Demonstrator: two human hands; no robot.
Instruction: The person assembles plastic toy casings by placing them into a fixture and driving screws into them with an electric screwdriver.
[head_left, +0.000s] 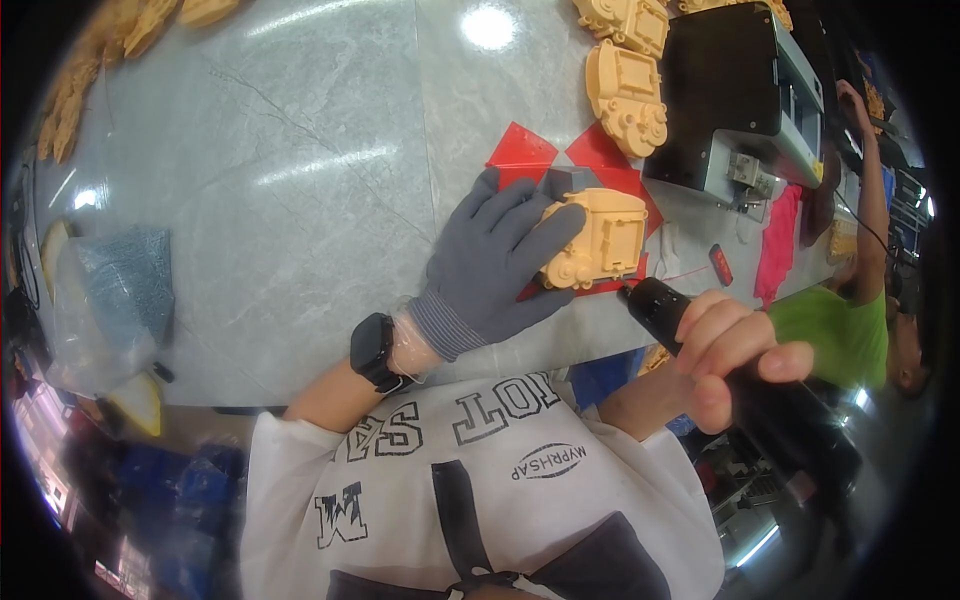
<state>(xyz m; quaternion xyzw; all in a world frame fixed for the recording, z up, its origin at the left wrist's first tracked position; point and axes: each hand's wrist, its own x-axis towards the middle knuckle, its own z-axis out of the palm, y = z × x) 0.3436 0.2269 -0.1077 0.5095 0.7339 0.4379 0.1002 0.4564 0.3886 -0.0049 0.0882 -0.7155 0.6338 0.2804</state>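
One glossy, marbled grey tabletop [310, 250] stretches around the gloved left grip [495, 240], with one boxy black-and-metal machine [715, 90] to that grip's upper right. Well to its left, a crumpled clear plastic bag [85, 345] contains blue-grey material [135, 280]. The bare right grip [725, 340] is wrapped around one black power screwdriver [655, 305]. Flat, angular red pieces [522, 147] lie beneath the left grip, which holds one moulded yellow-orange housing [612, 240] by its left end; two similar housings [628, 95] sit beyond it, beside the machine.
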